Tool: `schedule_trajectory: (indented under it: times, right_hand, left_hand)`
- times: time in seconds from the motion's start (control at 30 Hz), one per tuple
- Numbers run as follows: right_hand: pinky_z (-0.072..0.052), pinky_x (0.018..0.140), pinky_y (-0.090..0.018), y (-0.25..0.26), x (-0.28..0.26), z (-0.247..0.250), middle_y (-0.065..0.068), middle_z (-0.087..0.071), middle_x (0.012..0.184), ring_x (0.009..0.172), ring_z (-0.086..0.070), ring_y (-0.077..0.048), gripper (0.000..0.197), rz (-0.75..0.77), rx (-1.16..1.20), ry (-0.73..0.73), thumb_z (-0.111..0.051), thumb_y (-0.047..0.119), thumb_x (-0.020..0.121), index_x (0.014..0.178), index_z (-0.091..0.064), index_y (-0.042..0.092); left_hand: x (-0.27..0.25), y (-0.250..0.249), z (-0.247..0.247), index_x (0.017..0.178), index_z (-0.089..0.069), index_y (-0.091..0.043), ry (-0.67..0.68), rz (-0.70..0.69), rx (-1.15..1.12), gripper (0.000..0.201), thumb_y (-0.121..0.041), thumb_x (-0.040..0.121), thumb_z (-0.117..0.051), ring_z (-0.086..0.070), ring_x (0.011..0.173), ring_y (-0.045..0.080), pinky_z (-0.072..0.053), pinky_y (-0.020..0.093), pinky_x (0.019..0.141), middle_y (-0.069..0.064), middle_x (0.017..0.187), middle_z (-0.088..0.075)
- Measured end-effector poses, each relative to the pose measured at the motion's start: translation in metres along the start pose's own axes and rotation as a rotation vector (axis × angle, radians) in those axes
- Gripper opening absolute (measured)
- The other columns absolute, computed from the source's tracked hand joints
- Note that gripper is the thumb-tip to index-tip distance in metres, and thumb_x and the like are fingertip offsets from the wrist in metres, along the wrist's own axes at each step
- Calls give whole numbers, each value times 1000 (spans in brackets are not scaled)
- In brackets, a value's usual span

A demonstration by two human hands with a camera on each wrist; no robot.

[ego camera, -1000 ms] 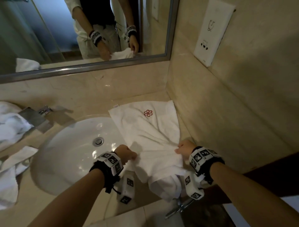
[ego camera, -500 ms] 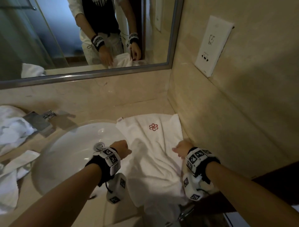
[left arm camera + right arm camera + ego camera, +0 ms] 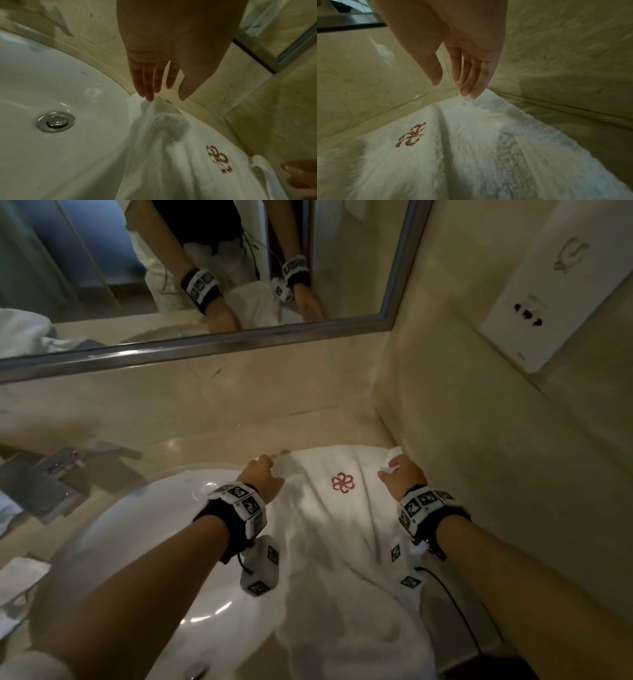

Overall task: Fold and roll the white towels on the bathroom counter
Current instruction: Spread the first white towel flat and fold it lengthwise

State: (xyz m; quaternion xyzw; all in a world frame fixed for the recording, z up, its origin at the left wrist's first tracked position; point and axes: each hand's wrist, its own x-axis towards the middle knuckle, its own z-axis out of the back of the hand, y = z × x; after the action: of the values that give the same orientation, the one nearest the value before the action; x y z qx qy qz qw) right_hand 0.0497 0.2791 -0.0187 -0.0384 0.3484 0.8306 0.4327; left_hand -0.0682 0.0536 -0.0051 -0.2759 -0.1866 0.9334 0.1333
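Lying: white towel (image 3: 346, 542) spread on the counter (image 3: 205, 433), from basin rim to side wall, near end hanging off at 6 o'clock
Emblem: red flower (image 3: 342, 482) near the far edge
Left hand (image 3: 262, 479): fingers straight, tips touching the 11 o'clock corner
Right hand (image 3: 402, 475): fingers straight, tips at the 1 o'clock corner
Sink (image 3: 137, 542): at 9 o'clock, partly under the towel
Mirror (image 3: 212, 350): at 12 o'clock

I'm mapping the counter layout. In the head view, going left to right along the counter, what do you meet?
Crumpled towels → faucet → sink → left hand → red emblem on the spread towel → right hand → side wall.
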Motion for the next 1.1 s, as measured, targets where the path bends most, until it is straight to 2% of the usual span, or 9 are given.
schedule_trajectory:
  times: [0.23, 0.33, 0.4, 0.47, 0.57, 0.73, 0.87, 1.0, 1.1]
  right_hand:
    - [-40, 100, -35, -1, 38, -15, -14, -34, 141, 123, -46, -33, 58, 45, -135, 39, -62, 22, 86, 137, -36, 14]
    - [-37, 108, -41, -8, 45, -21, -11, -26, 149, 131, -39, -32, 72, 26, -192, 141, -66, 25, 81, 142, -28, 21]
    - [-40, 104, -37, -14, 46, -24, -13, -26, 148, 126, -43, -32, 68, 43, -269, 165, -66, 21, 79, 139, -32, 18]
    - [-45, 92, -32, -15, 46, -23, -14, -39, 137, 115, -52, -31, 52, 93, -320, 147, -62, 11, 80, 128, -41, 11]
    - [-45, 79, -27, -6, 45, -15, -15, -54, 122, 105, -57, -32, 32, 145, -355, 69, -52, 4, 84, 115, -51, 5]
    - [-45, 92, -36, 34, 53, 17, -15, -47, 132, 111, -53, -36, 38, 246, -228, -100, -44, -3, 86, 122, -49, 5]
    - [-42, 92, -35, 75, 71, 33, -13, -35, 138, 111, -52, -36, 45, 377, -210, -195, -40, -10, 84, 125, -46, 9]
    - [-39, 103, -36, 79, 76, 16, -10, -17, 152, 126, -41, -34, 57, 336, -233, -51, -46, 5, 90, 143, -27, 18]
    - [-38, 106, -37, 57, 70, 1, -13, -23, 150, 129, -40, -33, 53, 266, -268, 17, -51, 16, 91, 140, -31, 13]
  left_hand:
    - [38, 5, -14, 140, -28, -12, -39, 26, -90, 60, -24, 89, -56, -48, 118, 40, -43, 42, 98, 17, 138, -33]
    - [46, 9, -25, 148, -10, -25, -7, 57, -227, 85, -27, 83, -65, -48, 118, 40, -47, 47, 96, 14, 143, -28]
    - [47, 8, -31, 148, -6, -29, -17, 63, -283, 94, -26, 79, -70, -51, 114, 40, -52, 49, 90, 13, 142, -29]
    - [46, 5, -35, 145, -17, -24, -10, 58, -291, 84, -20, 78, -69, -59, 101, 37, -55, 42, 83, 16, 132, -43]
    - [40, 1, -31, 125, -46, -13, 28, 46, -81, 43, -18, 84, -58, -62, 94, 33, -52, 34, 76, 16, 113, -61]
    - [49, -5, 16, 110, -60, -6, -234, 35, 3, 26, -17, 93, -44, -56, 105, 35, -44, 35, 84, 19, 116, -60]
    - [68, -23, 56, 118, -51, -3, -385, 28, -76, 29, -15, 92, -44, -52, 108, 42, -42, 41, 91, 22, 127, -44]
    - [69, -26, 53, 142, -25, -20, -301, -4, -234, 61, -13, 88, -53, -51, 114, 39, -44, 37, 91, 15, 147, -18]
    - [63, -11, 33, 145, -19, -19, -240, 31, -232, 66, -15, 89, -54, -45, 123, 38, -41, 40, 100, 16, 148, -19]
